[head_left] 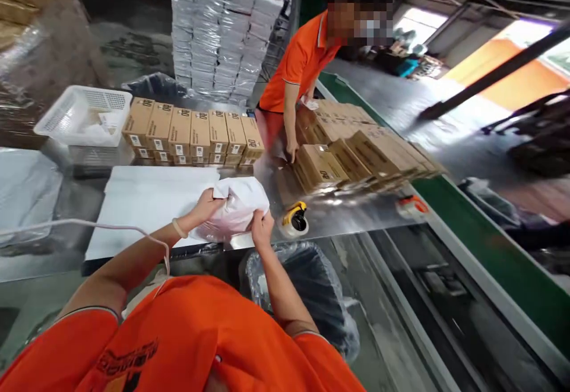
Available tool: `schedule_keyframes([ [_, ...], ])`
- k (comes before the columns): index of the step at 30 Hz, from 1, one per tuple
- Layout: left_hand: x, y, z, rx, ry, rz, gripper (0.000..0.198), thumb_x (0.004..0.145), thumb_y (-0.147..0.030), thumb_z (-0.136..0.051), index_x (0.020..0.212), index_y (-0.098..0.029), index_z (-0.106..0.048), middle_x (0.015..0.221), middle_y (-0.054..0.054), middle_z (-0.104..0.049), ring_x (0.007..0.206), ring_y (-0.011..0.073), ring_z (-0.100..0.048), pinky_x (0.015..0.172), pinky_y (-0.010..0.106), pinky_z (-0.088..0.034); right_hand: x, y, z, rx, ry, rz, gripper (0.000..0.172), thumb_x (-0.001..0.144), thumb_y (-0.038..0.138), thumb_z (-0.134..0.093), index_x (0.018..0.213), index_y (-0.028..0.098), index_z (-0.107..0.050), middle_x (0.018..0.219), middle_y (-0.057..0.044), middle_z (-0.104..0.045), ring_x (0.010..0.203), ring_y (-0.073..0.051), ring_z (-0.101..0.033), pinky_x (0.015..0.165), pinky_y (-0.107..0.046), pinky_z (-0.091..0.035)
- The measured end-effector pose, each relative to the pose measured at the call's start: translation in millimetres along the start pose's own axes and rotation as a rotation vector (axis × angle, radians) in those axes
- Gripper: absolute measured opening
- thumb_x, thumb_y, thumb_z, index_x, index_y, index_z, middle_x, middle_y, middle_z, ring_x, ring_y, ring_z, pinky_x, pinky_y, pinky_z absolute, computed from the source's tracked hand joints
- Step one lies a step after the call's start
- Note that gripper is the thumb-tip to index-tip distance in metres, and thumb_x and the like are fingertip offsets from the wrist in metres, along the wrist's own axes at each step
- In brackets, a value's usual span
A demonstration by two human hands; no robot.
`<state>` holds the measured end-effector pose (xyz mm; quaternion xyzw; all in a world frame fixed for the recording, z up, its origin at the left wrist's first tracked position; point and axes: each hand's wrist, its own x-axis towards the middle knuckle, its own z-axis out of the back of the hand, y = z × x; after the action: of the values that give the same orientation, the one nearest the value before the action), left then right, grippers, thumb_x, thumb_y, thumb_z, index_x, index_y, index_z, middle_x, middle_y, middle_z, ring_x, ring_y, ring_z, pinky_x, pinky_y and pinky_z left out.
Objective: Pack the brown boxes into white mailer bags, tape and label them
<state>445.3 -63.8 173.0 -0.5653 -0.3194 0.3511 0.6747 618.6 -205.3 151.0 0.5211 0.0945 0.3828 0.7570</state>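
Your left hand (203, 205) and right hand (262, 229) are closed on a crumpled white plastic bag (238, 208); if your grip slips, it could topple the tape dispenser (294, 221) just beside it.

Orange short-sleeved polo shirt (191, 338), sleeves edged with a thin dark-and-pale stripe. Dark printed lettering (127, 359) at the shirt's 9 o'clock; pale collar (142, 297) at 11 o'clock. Thin white cable (89, 223) leading to the collar. Pale band (180, 228) around the left wrist (189, 217).
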Motion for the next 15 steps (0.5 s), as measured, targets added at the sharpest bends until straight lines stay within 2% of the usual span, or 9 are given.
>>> schedule_keyframes([
  [1, 1.8, 1.3, -3.5, 0.015, 0.029, 0.018, 0.015, 0.083, -0.029, -0.074, 0.088, -0.015, -0.077, 0.094, 0.011, -0.081, 0.100, 0.0301, -0.075, 0.102, 0.047, -0.061, 2.6, -2.5, 1.9, 0.015, -0.030, -0.004, 0.047, 0.100, 0.066, -0.054, 0.111, 0.021, -0.064, 0.096, -0.008, -0.069, 0.094, -0.026, -0.067, 0.083, -0.036, -0.059],
  [3, 5.2, 2.7, -3.0, 0.067, 0.060, 0.054, 0.016, 0.085, -0.030, -0.069, 0.083, -0.015, -0.077, 0.087, 0.008, -0.078, 0.093, 0.0278, -0.074, 0.095, 0.043, -0.061, 9.6, -0.4, 1.3, 0.017, -0.108, 0.018, 0.058, 0.095, 0.060, -0.067, 0.135, 0.019, -0.059, 0.125, -0.016, -0.070, 0.119, -0.030, -0.068, 0.096, -0.042, -0.061],
  [5, 7.3, 2.5, 2.9, 0.136, 0.074, 0.077, 0.013, 0.082, -0.028, -0.067, 0.076, -0.017, -0.072, 0.078, 0.005, -0.074, 0.087, 0.0266, -0.072, 0.091, 0.041, -0.060, 15.1, 8.3, -4.4, -0.005, -0.071, 0.097, 0.063, 0.094, 0.052, -0.073, 0.145, 0.018, -0.058, 0.141, -0.021, -0.066, 0.136, -0.034, -0.063, 0.111, -0.049, -0.059],
  [6, 7.4, 2.1, 6.3, 0.173, 0.075, 0.077, 0.010, 0.079, -0.026, -0.067, 0.073, -0.018, -0.070, 0.077, 0.004, -0.072, 0.086, 0.0266, -0.072, 0.091, 0.041, -0.060, 16.3, 13.7, -8.0, -0.012, 0.021, 0.153, 0.058, 0.097, 0.048, -0.072, 0.145, 0.018, -0.061, 0.144, -0.022, -0.067, 0.139, -0.035, -0.063, 0.116, -0.050, -0.056],
  [8, 5.7, 2.5, 12.6, 0.228, 0.065, 0.052, 0.005, 0.075, -0.023, -0.067, 0.075, -0.019, -0.069, 0.081, 0.005, -0.075, 0.091, 0.0280, -0.072, 0.095, 0.041, -0.059, 15.9, 24.4, -13.9, 0.000, 0.314, 0.261, 0.048, 0.103, 0.044, -0.066, 0.144, 0.019, -0.067, 0.144, -0.020, -0.072, 0.138, -0.034, -0.067, 0.122, -0.049, -0.053],
  [10, 3.4, 5.5, 16.9, 0.248, 0.045, 0.023, 0.012, 0.074, -0.022, -0.067, 0.084, -0.019, -0.071, 0.092, 0.007, -0.078, 0.100, 0.0298, -0.073, 0.100, 0.041, -0.058, 13.5, 32.5, -16.4, 0.037, 0.593, 0.332, 0.055, 0.104, 0.047, -0.069, 0.151, 0.018, -0.067, 0.146, -0.018, -0.075, 0.135, -0.033, -0.070, 0.120, -0.045, -0.055],
  [11, 2.9, 7.9, 18.3, 0.252, 0.032, 0.018, 0.016, 0.074, -0.022, -0.068, 0.089, -0.019, -0.070, 0.094, 0.007, -0.079, 0.102, 0.0303, -0.074, 0.101, 0.042, -0.058, 12.0, 35.4, -17.0, 0.044, 0.685, 0.347, 0.063, 0.101, 0.050, -0.074, 0.154, 0.018, -0.066, 0.148, -0.017, -0.075, 0.134, -0.034, -0.071, 0.118, -0.044, -0.056],
  [13, 3.4, 13.3, 20.7, 0.222, 0.016, 0.029, 0.024, 0.074, -0.022, -0.071, 0.097, -0.020, -0.065, 0.095, 0.006, -0.076, 0.101, 0.0305, -0.074, 0.100, 0.043, -0.060, 9.6, 39.4, -18.7, 0.008, 0.729, 0.324, 0.069, 0.095, 0.053, -0.084, 0.153, 0.018, -0.069, 0.144, -0.015, -0.078, 0.129, -0.034, -0.074, 0.114, -0.042, -0.058],
  [15, 4.4, 17.7, 23.9, 0.150, 0.000, 0.033, 0.037, 0.073, -0.022, -0.076, 0.105, -0.021, -0.058, 0.101, 0.006, -0.073, 0.102, 0.0297, -0.073, 0.100, 0.045, -0.061, 8.8, 41.5, -23.4, -0.060, 0.666, 0.209, 0.045, 0.096, 0.049, -0.083, 0.132, 0.021, -0.080, 0.124, -0.010, -0.083, 0.115, -0.031, -0.077, 0.105, -0.039, -0.060],
])
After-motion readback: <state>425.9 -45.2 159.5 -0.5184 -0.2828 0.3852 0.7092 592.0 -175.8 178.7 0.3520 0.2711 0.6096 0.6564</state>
